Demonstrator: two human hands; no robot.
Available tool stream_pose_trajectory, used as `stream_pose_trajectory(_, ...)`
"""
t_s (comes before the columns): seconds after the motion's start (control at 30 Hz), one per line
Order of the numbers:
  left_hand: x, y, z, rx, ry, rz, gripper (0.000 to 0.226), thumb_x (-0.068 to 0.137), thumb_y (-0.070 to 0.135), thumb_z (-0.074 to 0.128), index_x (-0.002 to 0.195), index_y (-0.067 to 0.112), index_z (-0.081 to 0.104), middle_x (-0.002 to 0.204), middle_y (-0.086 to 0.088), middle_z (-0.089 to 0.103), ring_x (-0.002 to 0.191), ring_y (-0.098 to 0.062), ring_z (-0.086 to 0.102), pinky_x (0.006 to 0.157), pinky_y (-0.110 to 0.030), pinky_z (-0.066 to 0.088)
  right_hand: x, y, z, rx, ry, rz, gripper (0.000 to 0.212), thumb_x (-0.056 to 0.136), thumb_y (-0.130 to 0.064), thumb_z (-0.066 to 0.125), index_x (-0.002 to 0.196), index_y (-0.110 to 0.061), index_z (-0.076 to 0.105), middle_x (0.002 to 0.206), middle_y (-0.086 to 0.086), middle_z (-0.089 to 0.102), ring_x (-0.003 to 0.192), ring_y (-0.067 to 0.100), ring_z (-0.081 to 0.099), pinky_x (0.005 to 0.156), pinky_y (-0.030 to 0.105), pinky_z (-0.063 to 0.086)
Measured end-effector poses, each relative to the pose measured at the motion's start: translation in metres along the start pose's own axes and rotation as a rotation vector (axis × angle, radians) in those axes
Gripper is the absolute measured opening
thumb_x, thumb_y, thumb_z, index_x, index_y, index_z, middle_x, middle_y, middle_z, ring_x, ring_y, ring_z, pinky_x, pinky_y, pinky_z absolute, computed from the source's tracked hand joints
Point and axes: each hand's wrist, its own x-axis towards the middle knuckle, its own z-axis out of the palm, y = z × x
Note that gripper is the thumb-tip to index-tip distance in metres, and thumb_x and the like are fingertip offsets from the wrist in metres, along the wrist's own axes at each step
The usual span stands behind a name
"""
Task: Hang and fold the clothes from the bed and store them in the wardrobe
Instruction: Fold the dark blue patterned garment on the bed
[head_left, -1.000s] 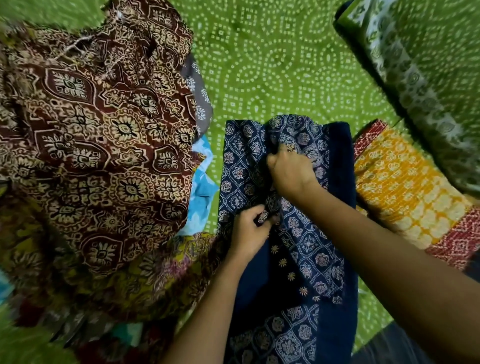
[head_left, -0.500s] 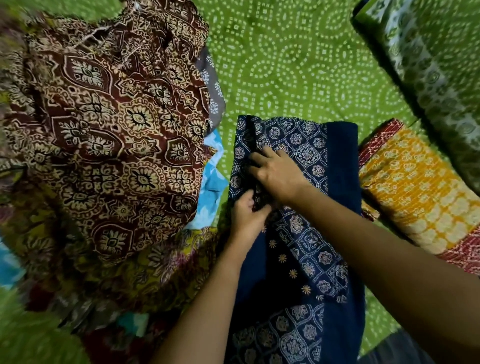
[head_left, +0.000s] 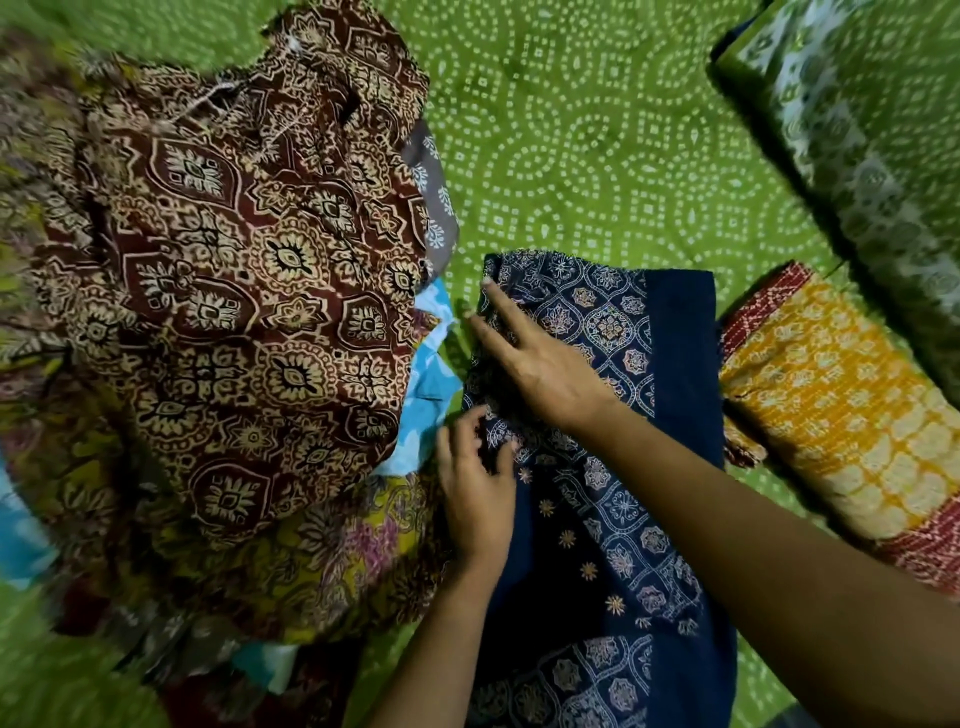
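Skew threatens: navy garment (head_left: 680, 364) lies on the sheet (head_left: 597, 156) between pile (head_left: 249, 291), left, and yellow cloth (head_left: 841, 415), right. Right hand (head_left: 540, 364) presses flat on its far-left corner; left hand (head_left: 478, 483) pinches its left edge; a tug could snag the pile.

Right hand (head_left: 543, 366) presses, left hand (head_left: 480, 488) pinches navy garment (head_left: 610, 317)

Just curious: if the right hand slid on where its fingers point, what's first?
Past the corner of the navy garment, the right hand crosses green bedsheet, then probably meets the grey printed cloth.
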Motion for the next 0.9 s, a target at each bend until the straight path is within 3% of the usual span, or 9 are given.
stream_pose_trajectory(0.1,0.000,-0.004,-0.002,0.237,0.022,0.391,0.017,0.081,0.008,0.065,0.098,0.006,0.067,0.107,-0.010,0.060,0.097,-0.018,0.055,0.087,-0.023,0.042,-0.008,0.002,0.004,0.020,0.134,0.098,0.049,0.087,-0.012,0.033,0.131,0.003,0.050,0.137,0.033,0.042,0.072,0.026,0.058,0.057,0.027,0.046)
stream_pose_trajectory(0.2,-0.002,-0.008,0.007,0.361,-0.142,0.555,0.024,0.088,0.016,0.050,0.094,0.005,0.071,0.106,-0.010,0.066,0.100,-0.019,0.057,0.088,-0.028,0.044,-0.017,0.014,0.019,-0.046,0.171,0.231,0.040,0.083,-0.002,0.060,0.121,0.004,0.054,0.128,0.028,0.052,0.095,0.038,0.061,0.071,0.042,0.055)
stream_pose_trajectory(0.23,-0.004,-0.012,0.011,0.416,-0.225,0.547,0.031,0.089,0.020,0.046,0.101,0.004,0.070,0.114,-0.010,0.066,0.108,-0.021,0.058,0.095,-0.031,0.045,-0.021,0.021,0.025,-0.059,0.091,0.246,0.045,0.088,-0.008,0.059,0.131,0.001,0.048,0.138,0.025,0.045,0.114,0.038,0.055,0.088,0.047,0.051)
stream_pose_trajectory(0.3,-0.007,-0.024,0.014,0.525,-0.347,0.449,0.046,0.093,0.029,0.036,0.123,0.004,0.060,0.137,-0.009,0.052,0.128,-0.024,0.047,0.108,-0.037,0.034,-0.028,0.036,0.032,-0.108,-0.122,0.271,0.055,0.102,-0.030,0.035,0.151,-0.017,0.015,0.159,0.009,0.003,0.145,0.028,0.012,0.116,0.055,0.011)
stream_pose_trajectory(0.37,-0.010,-0.036,0.013,0.641,-0.383,0.387,0.052,0.095,0.032,0.028,0.135,0.006,0.048,0.146,-0.006,0.039,0.136,-0.022,0.036,0.114,-0.036,0.024,-0.030,0.048,0.035,-0.152,-0.242,0.307,0.054,0.103,-0.041,0.016,0.148,-0.032,-0.013,0.152,-0.007,-0.026,0.144,0.018,-0.017,0.109,0.048,-0.016)
stream_pose_trajectory(0.47,-0.012,-0.029,0.014,0.744,-0.391,0.353,0.051,0.093,0.029,0.030,0.130,0.003,0.053,0.141,-0.009,0.046,0.133,-0.023,0.041,0.112,-0.033,0.014,-0.024,0.044,0.037,-0.119,-0.230,0.357,0.055,0.102,-0.043,0.011,0.146,-0.028,-0.017,0.146,-0.004,-0.028,0.139,0.016,-0.024,0.107,0.044,-0.021)
stream_pose_trajectory(0.67,0.002,-0.009,0.027,0.745,-0.360,0.345,0.051,0.093,0.028,0.027,0.127,-0.001,0.055,0.138,-0.014,0.049,0.131,-0.026,0.043,0.116,-0.034,0.018,-0.012,0.039,0.031,-0.102,-0.245,0.308,0.055,0.103,-0.035,0.011,0.150,-0.012,-0.007,0.157,0.010,-0.010,0.143,0.020,-0.019,0.112,0.037,-0.017)
stream_pose_trajectory(0.73,0.016,-0.002,0.032,0.734,-0.355,0.358,0.050,0.094,0.025,0.027,0.128,-0.002,0.053,0.140,-0.015,0.047,0.132,-0.026,0.042,0.110,-0.043,0.021,-0.014,0.046,0.025,-0.080,-0.215,0.264,0.053,0.104,-0.030,0.015,0.151,-0.011,-0.001,0.158,0.013,-0.001,0.146,0.023,-0.011,0.112,0.034,-0.016)
stream_pose_trajectory(0.9,0.056,0.017,0.047,0.685,-0.376,0.448,0.050,0.101,0.015,0.025,0.149,0.006,0.011,0.158,-0.005,0.001,0.141,-0.011,-0.012,0.113,-0.025,-0.012,-0.024,0.058,0.017,0.020,-0.072,0.243,0.070,0.087,-0.032,0.008,0.143,0.003,0.031,0.151,0.021,0.027,0.143,0.032,0.021,0.116,0.038,0.005)
